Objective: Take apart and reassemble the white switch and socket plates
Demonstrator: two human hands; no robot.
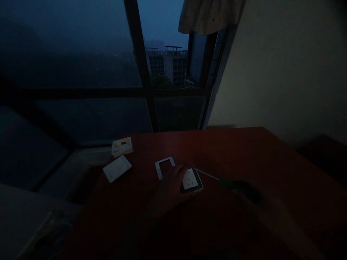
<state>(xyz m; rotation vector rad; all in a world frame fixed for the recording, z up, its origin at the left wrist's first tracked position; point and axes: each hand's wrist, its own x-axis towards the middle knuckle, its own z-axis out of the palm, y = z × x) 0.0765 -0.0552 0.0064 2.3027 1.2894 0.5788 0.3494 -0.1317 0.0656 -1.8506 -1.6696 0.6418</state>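
Note:
A wall socket [190,179] with a white face and dark surround rests on the table, its slots facing up. My left hand [170,187] grips it from the left side, fingers curled over its edge. In my right hand [257,198] is a screwdriver [226,182] with a green and dark handle. Its thin shaft points left, and the tip meets the socket's upper corner; whether it sits in a screw is too dark to tell. Just behind my left fingers lies a white square frame [158,169], partly covered by them.
On the table's left edge lie a white flat plate [117,168] and an open white box [122,146]. The reddish-brown table [230,144] stands against a dark-framed window [146,79], with a pale wall [284,72] to the right. The room is dim.

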